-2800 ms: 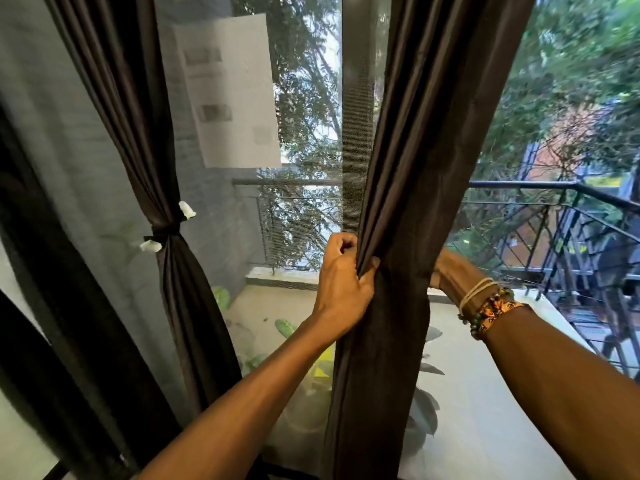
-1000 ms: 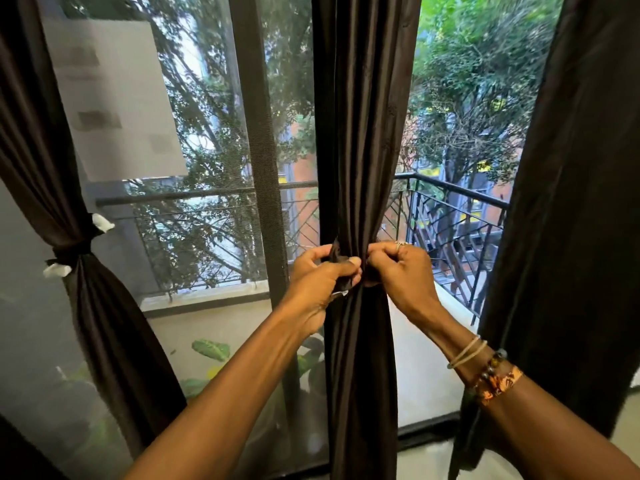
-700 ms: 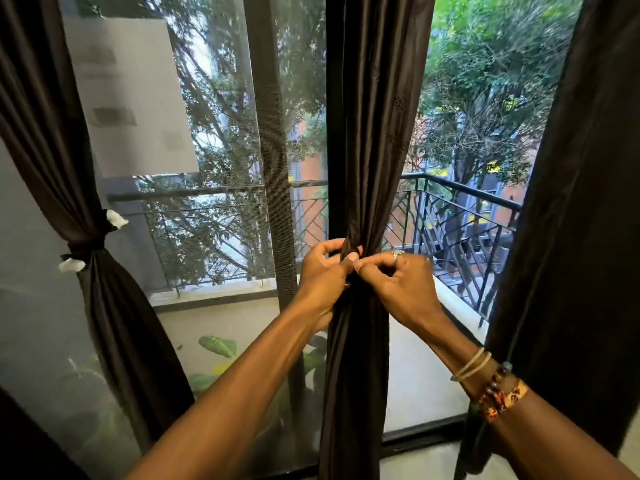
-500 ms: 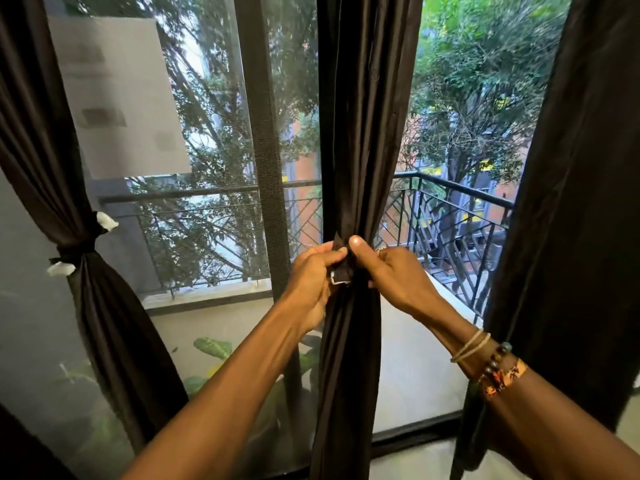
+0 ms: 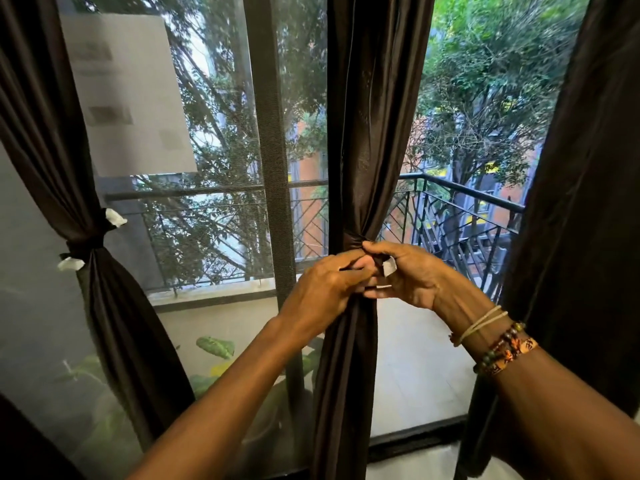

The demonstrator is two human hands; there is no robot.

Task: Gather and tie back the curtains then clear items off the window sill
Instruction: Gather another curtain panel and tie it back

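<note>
Middle curtain [image 5: 367, 133] hangs upright between the hands; left hand [image 5: 322, 292] and right hand [image 5: 408, 277], equally near, pinch its white-tipped tie [image 5: 389, 266].

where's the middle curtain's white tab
The white tab sits centre of the head view, pinched by the right hand, just right of the middle curtain.

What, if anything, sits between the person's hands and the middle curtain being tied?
Nothing visible does. The left hand grips the middle curtain at its gathered waist, and the right hand pinches the white-tipped tie right against it.
</note>
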